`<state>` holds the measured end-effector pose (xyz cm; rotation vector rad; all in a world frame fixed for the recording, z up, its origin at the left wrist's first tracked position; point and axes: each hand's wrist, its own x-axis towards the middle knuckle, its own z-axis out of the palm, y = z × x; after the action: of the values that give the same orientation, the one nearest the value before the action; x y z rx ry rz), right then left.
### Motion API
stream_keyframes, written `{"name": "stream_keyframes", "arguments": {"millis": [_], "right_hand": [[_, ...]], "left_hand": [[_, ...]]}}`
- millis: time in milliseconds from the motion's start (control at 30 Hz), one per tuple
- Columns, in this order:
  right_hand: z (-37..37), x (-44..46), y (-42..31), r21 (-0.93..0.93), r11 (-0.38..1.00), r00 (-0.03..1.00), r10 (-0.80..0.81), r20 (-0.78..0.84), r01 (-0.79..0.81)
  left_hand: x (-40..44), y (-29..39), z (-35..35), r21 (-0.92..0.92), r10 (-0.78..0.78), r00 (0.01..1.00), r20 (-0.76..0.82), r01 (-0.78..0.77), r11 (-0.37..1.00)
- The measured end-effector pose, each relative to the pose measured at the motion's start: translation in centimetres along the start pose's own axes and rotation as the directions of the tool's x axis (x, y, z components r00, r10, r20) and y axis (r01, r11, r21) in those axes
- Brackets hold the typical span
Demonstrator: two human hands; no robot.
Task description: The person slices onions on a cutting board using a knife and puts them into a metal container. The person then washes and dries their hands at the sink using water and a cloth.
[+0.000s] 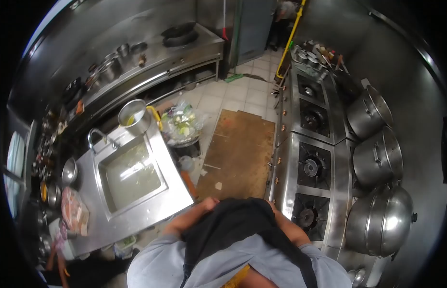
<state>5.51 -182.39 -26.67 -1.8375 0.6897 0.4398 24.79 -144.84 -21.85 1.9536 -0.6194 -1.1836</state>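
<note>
My left hand (211, 203) is at the left edge of the black apron (242, 216) I wear. Its fingers look curled closed against the cloth, and what they hold, if anything, is hidden. At the apron's right edge, my right hand (273, 206) shows only in part, with its fingers out of sight behind the cloth. To the left stands a steel counter with a sink (132, 175) holding cloudy water. A gas range (289, 168) with several burners runs along my right.
A brown mat (240, 151) lies on the floor ahead. A steel pot (134, 117) stands behind the sink, near a bag of greens (182, 122). Large pots (377, 158) line the right wall. Another person's arm (60, 264) shows at lower left; a person (283, 21) stands far back.
</note>
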Motion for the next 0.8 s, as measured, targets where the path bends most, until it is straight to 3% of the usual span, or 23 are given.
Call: {"name": "stream_keyframes", "arguments": {"millis": [67,167,200,233,267,333,367,400,433,467,500,533,600,667,733,767,800], "right_hand": [[-2.0,-4.5,-6.9,-0.265,0.964,0.999,-0.039,-0.036,0.028],[-3.6,-6.2,-7.5,-0.154,0.984,0.996,-0.083,0.027,0.086],[-3.8,-5.5,-6.9,-0.149,0.985,0.996,-0.088,0.016,0.089],[-4.1,-4.1,-6.0,-0.295,0.954,0.998,-0.038,0.057,0.053],[-4.6,-2.7,-5.7,-0.438,0.899,0.996,0.019,0.092,0.023],[-6.0,-0.4,-6.7,-0.503,0.857,0.994,-0.085,0.074,0.111],[-6.1,0.1,-6.7,-0.563,0.805,0.982,-0.176,0.074,0.187],[-6.4,1.0,-7.5,-0.560,0.807,0.982,-0.171,0.078,0.185],[-7.4,2.6,-9.3,-0.618,0.767,0.983,-0.106,0.148,0.175],[-8.7,4.2,-11.4,-0.677,0.715,0.977,-0.042,0.209,0.176],[-9.7,5.6,-12.8,-0.683,0.706,0.976,-0.055,0.210,0.187],[-10.5,7.3,-13.5,-0.651,0.734,0.979,-0.113,0.168,0.196],[-12.2,9.7,-15.4,-0.619,0.755,0.976,-0.174,0.130,0.218],[-14.7,11.4,-18.9,-0.606,0.774,0.980,-0.095,0.175,0.183],[-16.5,13.1,-20.9,-0.609,0.778,0.981,-0.048,0.189,0.155],[-17.3,13.8,-21.7,-0.612,0.782,0.981,0.002,0.193,0.119],[-18.0,14.4,-22.1,-0.619,0.776,0.980,0.002,0.201,0.125]], "left_hand": [[-0.2,2.7,-2.4,-0.039,-0.035,0.999,0.025,0.036,0.999],[2.4,4.0,-5.4,0.128,-0.147,0.987,0.064,0.138,0.982],[3.8,1.8,-5.5,0.247,0.027,1.000,0.015,-0.030,0.969],[4.6,0.1,-5.8,0.367,0.206,0.979,-0.012,-0.187,0.911],[4.6,-1.0,-6.5,0.373,0.212,0.977,-0.011,-0.193,0.908],[4.8,-1.5,-8.2,0.686,0.551,0.808,0.208,-0.522,0.507],[4.7,-0.9,-8.3,0.683,0.548,0.810,0.209,-0.522,0.510],[3.4,1.0,-8.5,0.549,0.151,0.986,0.076,-0.168,0.819],[2.7,3.3,-8.9,0.347,-0.297,0.955,0.030,0.268,0.899],[6.2,-2.6,-8.4,0.445,-0.003,0.997,0.073,-0.030,0.895],[8.8,-6.6,-8.1,0.581,0.322,0.940,0.114,-0.326,0.746],[8.9,-4.5,-8.8,0.701,0.585,0.799,0.140,-0.497,0.511],[10.0,-6.1,-9.8,0.613,0.504,0.860,0.079,-0.441,0.656],[10.3,-4.6,-11.0,0.565,0.460,0.887,0.038,-0.399,0.722],[11.4,-4.6,-10.8,0.237,0.443,0.894,-0.074,-0.415,0.878],[12.2,-4.0,-10.7,0.233,0.439,0.895,-0.085,-0.410,0.882],[12.6,-1.6,-10.6,0.272,0.151,0.977,-0.153,-0.106,0.957]]}}
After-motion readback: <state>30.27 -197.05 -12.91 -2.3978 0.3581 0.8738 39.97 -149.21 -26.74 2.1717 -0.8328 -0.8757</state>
